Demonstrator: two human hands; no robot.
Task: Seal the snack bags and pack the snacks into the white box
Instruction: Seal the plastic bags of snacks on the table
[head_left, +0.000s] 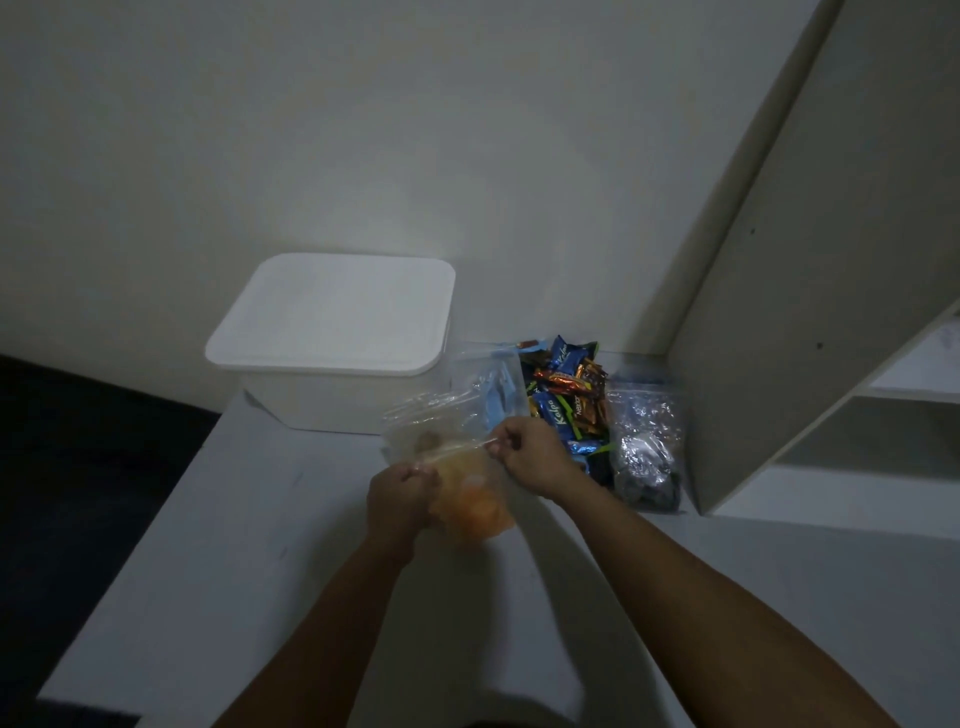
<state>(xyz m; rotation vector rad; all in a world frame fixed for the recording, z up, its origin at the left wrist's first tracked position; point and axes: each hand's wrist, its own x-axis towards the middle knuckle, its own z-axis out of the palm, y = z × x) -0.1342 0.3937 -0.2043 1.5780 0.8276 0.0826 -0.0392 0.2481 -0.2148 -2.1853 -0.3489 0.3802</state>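
Both hands (457, 467) pinch zip bag (467, 499) | held between them

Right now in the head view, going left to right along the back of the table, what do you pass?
White box → bag of blue-wrapped snacks → bag of chocolate bars → bag of silver-wrapped sweets → shelf unit.

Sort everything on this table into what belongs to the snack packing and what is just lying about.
Part of the job:
bag of orange snacks, pinched along its top by left hand and right hand
bag of wrapped bars
bag of silver sweets
clear bag behind
white box, lid on

Just there:
table
shelf unit
wall
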